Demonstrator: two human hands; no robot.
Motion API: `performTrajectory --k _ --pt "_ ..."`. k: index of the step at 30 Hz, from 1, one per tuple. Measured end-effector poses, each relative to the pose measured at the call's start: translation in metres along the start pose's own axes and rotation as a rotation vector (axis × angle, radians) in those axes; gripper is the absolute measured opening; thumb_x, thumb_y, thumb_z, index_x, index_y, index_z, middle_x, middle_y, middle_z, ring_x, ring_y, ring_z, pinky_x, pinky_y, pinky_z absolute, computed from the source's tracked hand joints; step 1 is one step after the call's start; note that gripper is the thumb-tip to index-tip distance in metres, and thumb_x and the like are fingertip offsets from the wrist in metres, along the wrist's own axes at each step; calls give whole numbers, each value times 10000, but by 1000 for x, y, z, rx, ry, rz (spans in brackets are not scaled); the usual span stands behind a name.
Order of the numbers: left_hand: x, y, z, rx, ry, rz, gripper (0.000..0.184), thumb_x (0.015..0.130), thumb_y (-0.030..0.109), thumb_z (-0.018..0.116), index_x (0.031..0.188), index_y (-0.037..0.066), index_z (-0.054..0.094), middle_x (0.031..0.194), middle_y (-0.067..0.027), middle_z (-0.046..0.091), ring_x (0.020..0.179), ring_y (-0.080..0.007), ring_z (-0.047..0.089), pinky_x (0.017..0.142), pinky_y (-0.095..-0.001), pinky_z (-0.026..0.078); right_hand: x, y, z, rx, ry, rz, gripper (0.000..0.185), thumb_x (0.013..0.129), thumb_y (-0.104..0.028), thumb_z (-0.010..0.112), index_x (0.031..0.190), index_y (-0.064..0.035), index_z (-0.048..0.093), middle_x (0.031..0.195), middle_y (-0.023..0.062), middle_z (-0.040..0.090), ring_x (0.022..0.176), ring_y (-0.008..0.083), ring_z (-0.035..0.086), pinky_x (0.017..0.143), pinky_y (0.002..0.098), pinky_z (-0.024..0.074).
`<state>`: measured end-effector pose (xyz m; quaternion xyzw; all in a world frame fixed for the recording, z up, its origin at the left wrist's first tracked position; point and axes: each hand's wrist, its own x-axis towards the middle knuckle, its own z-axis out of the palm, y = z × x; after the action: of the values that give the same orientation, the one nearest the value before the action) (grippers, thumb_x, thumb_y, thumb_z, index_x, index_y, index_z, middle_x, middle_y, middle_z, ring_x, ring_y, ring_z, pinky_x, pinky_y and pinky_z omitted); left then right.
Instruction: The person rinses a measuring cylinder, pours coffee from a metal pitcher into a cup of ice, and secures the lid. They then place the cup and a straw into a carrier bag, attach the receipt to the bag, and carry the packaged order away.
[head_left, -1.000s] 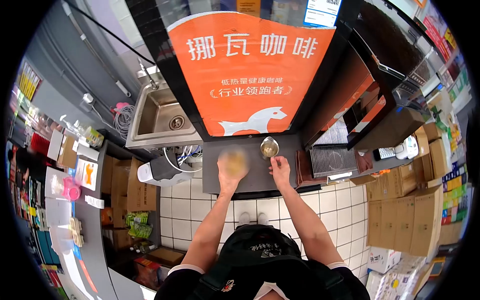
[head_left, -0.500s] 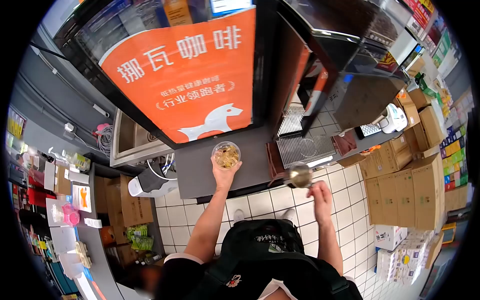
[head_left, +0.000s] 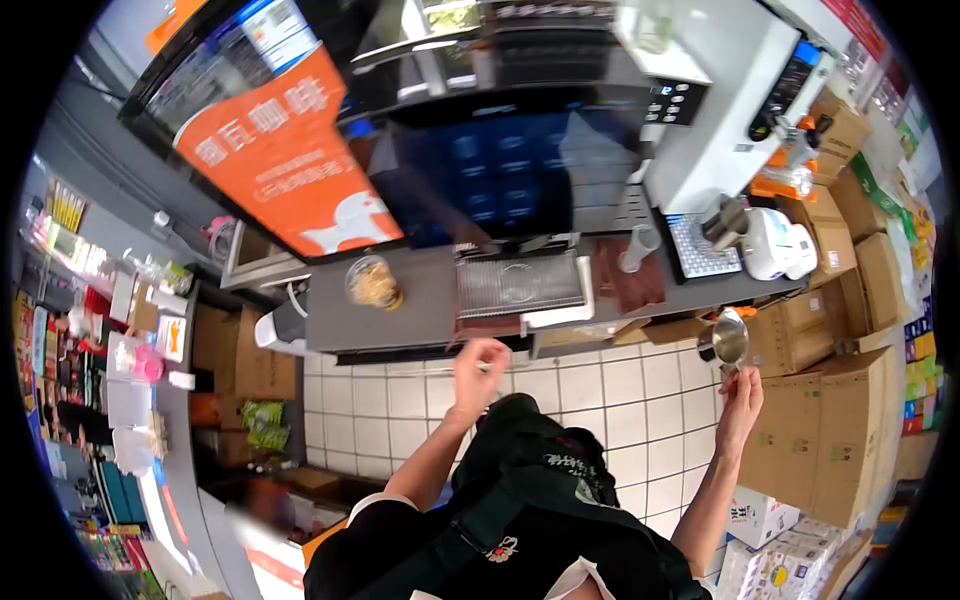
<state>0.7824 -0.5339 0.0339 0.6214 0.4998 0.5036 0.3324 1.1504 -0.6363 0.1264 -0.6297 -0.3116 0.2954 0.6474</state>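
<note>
My right hand (head_left: 740,398) is closed on the handle of a metal pitcher (head_left: 729,338), held out over the floor at the right, in front of the counter. Near the centre, my left hand (head_left: 480,372) is raised before the counter's front edge with its fingers curled; whether anything small is between them is hidden. A clear cup with yellowish-brown contents (head_left: 373,284) stands at the left part of the grey counter (head_left: 425,290), away from both hands.
A drip tray (head_left: 520,286) sits below a dark-screened machine (head_left: 500,165). To its right are a brown cloth (head_left: 628,280), a clear measuring cup (head_left: 640,247), metal pitchers (head_left: 724,220) and a white appliance (head_left: 768,243). Cardboard boxes (head_left: 815,430) are stacked at the right.
The view has shifted right along the counter. My left hand has let go of the cup, which now stands on the counter. My right hand has carried the metal pitcher to the right.
</note>
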Motion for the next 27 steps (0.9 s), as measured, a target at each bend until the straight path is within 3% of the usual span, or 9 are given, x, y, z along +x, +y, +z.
performTrajectory --k 4,8,10,13,16,20,21,23,27 --pt "46 100 94 -139 -388 273 159 753 18 687 890 10 606 812 -91 619 717 -172 617 640 -280 509 50 -23 -15 -163 -10 -92 232 954 -203 484 749 -93 489 688 -55 425 637 32 362 569 196 305" --pt "116 194 178 -237 -359 542 166 740 16 690 881 4 604 790 -86 605 681 -163 602 610 -257 482 110 -42 -15 -104 19 -217 227 939 -174 500 746 -56 521 631 -37 440 600 51 400 551 209 323" --pt "153 236 210 -223 -282 667 235 715 23 702 925 11 597 798 -95 603 729 -196 603 627 -286 473 131 -59 -12 -92 24 -156 237 937 -201 509 745 -62 517 622 -43 442 582 45 390 528 205 312" --pt "217 283 253 -201 -94 872 280 716 60 699 969 27 585 936 -119 601 840 -259 579 703 -331 466 172 -57 -13 -99 25 -197 243 936 -224 521 750 -67 517 618 -53 442 563 34 380 508 201 306" --pt "275 337 280 -27 55 987 411 693 129 711 1067 54 557 1060 -133 532 1041 -335 466 897 -405 375 197 -66 -8 -42 -31 -182 241 938 -230 525 760 -67 521 620 -57 449 563 30 389 512 196 320" --pt "339 391 323 288 167 1241 565 666 204 748 1173 65 540 1104 -114 533 1080 -288 463 902 -423 335 227 -63 -2 -13 -117 -155 254 941 -221 522 736 -75 486 596 -62 433 543 23 375 492 187 305" --pt "352 396 338 292 158 1238 565 666 204 748 1173 65 540 1104 -114 533 1080 -288 463 902 -423 335 231 -62 1 0 -125 -147 250 942 -219 520 740 -75 487 593 -63 428 542 22 371 489 187 301" --pt "371 401 367 674 121 1253 461 680 130 706 1112 40 570 1053 -98 554 1067 -263 479 868 -413 326 239 -62 4 20 -143 -121 247 943 -217 518 743 -75 489 590 -63 424 541 21 367 487 188 297" --pt "380 407 386 762 99 1247 250 680 -13 588 920 50 613 954 -79 558 986 -249 509 798 -421 325 258 -67 3 -18 -221 -74 232 948 -211 498 763 -72 485 632 -42 438 579 50 392 549 211 339"
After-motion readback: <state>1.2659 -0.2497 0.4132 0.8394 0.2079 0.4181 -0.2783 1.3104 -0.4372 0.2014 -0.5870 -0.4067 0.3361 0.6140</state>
